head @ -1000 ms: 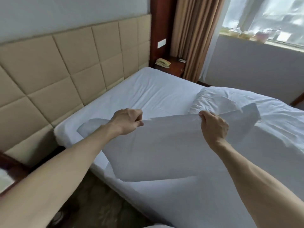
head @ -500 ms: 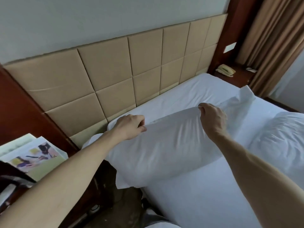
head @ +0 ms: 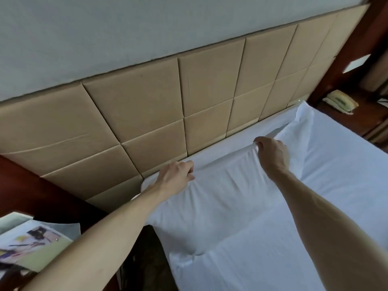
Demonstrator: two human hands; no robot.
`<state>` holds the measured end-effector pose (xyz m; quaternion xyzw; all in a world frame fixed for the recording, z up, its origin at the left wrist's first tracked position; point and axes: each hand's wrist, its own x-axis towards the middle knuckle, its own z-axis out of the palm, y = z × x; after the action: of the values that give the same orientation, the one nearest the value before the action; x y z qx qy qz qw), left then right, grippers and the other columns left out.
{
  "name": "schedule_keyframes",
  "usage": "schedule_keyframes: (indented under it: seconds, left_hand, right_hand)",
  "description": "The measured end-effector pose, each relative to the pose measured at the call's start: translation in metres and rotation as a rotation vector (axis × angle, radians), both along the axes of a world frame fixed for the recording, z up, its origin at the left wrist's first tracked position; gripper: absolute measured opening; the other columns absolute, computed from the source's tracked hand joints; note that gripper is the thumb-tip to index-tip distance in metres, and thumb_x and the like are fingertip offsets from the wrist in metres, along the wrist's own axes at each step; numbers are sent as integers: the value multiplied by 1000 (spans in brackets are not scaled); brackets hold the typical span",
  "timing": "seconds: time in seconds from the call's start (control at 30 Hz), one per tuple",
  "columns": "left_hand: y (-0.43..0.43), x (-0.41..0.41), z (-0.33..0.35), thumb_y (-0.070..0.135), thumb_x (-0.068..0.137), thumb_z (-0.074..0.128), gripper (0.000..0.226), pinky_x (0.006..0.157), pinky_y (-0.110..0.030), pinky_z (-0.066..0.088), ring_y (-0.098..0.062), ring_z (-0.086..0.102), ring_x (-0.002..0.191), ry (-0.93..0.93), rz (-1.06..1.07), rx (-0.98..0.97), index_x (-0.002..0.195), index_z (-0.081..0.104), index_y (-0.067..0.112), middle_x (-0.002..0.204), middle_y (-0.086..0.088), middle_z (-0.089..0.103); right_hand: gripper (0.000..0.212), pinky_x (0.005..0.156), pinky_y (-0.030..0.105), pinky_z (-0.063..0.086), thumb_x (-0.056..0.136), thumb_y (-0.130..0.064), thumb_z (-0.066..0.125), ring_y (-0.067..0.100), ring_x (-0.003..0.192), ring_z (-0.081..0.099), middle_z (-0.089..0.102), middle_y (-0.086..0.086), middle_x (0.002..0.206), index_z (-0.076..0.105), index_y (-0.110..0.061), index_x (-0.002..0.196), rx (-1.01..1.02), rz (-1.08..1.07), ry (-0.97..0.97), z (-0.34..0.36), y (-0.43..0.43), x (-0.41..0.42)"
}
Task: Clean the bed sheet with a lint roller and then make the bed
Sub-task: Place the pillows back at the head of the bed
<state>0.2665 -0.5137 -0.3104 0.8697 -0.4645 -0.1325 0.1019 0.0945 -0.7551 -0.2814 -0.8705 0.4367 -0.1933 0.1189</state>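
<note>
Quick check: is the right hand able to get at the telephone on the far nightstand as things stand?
Probably not: the right hand grips the pillow, and the telephone sits past the far edge of the bed, likely beyond that arm.

a white pillow (head: 220, 198) lies on a white sheet (head: 315, 227) before a tan headboard (head: 147, 114) of square panels, under a pale grey wall (head: 105, 38), with dark red-brown wood posts (head: 357, 49) and a beige phone (head: 340, 100).

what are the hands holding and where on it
The white pillow, by its far long edge: left hand near the left end, right hand farther right.
</note>
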Motion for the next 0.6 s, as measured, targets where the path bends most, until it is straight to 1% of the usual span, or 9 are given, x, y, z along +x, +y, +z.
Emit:
schedule_keyframes:
  seconds: [0.07,0.1,0.13,0.2,0.27,0.33,0.43,0.53,0.6]
  left_hand:
    - [-13,22,-16,32,99,60,13,71,-36,40,-27,64,92,-45,51,-37,95,56,20,97,1,70]
    - [-17,32,-24,27,100,58,7,71,-35,40,-27,64,93,-61,87,-63,99,58,20,100,1,69]
    - [-19,40,-31,21,100,56,7,71,-35,41,-26,64,94,-70,121,-83,105,59,19,103,1,68]
    - [-22,54,-44,18,98,55,27,81,-37,45,-26,60,106,-64,162,-36,125,57,19,117,-2,62]
    - [-20,64,-55,23,97,55,43,92,-41,45,-29,54,118,-42,181,66,139,48,18,131,-5,56]
    - [-12,71,-66,28,97,53,44,95,-42,45,-30,54,119,-39,176,168,140,48,18,134,-6,57]
    - [6,75,-84,36,98,51,42,96,-42,46,-27,58,119,-26,145,344,136,51,19,131,-4,59]
    - [24,73,-97,40,99,50,39,94,-40,47,-25,59,118,21,158,431,131,54,18,128,-2,61]
    - [32,69,-103,41,100,49,42,97,-40,46,-24,56,123,73,154,447,135,52,18,134,-1,57]
  right_hand:
    - [33,67,39,55,98,-6,47,34,84,67,76,9,96,77,-18,108,85,45,-41,-16,-22,33]
    - [32,70,38,55,99,-7,47,32,89,67,76,6,100,76,-17,108,135,72,-65,-24,-30,49]
    - [30,73,37,54,100,-9,48,30,94,68,76,3,104,76,-18,107,180,107,-64,-30,-35,61]
    - [27,75,34,53,100,-12,51,26,101,67,75,-3,109,77,-20,106,252,212,39,-43,-37,81]
    - [25,78,35,56,99,-13,55,24,102,68,75,-4,111,78,-21,104,324,298,125,-64,-35,92]
    - [20,83,35,56,96,-15,59,23,104,69,75,-3,111,77,-22,101,417,335,179,-89,-31,93]
    - [18,92,35,53,94,-21,64,25,111,66,72,3,117,75,-20,109,546,373,344,-125,-26,93]
    - [28,95,35,49,94,-28,65,28,115,63,70,7,118,70,-17,120,644,347,450,-148,-22,88]
    - [41,100,35,45,96,-30,63,29,124,58,65,10,130,60,-16,134,658,312,467,-160,-19,86]
